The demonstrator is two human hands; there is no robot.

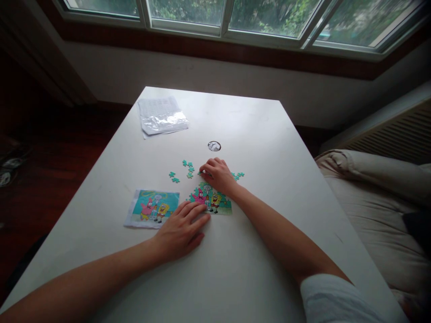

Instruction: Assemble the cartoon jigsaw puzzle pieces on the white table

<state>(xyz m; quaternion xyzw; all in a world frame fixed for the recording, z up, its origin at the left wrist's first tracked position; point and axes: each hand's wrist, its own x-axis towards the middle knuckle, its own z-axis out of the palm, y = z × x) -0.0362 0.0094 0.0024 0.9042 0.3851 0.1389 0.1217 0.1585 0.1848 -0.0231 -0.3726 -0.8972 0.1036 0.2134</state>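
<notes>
On the white table (256, 134) lies a partly assembled cartoon jigsaw puzzle (212, 200). My left hand (182, 231) rests flat beside its lower left edge, fingers stretched out and touching the puzzle. My right hand (217, 175) sits just above the puzzle with curled fingers, pinching a small teal piece at its fingertips. Several loose teal pieces (183, 172) are scattered to the left of that hand, and a few more (237, 176) lie to its right. A printed reference picture (152, 208) of the same cartoon lies to the left of the puzzle.
A clear plastic bag on a paper sheet (161, 116) lies at the table's far left. A small round cable hole (214, 146) sits mid-table. A cushioned seat (380, 202) stands to the right, windows (235, 13) beyond, dark wooden floor (50, 170) to the left.
</notes>
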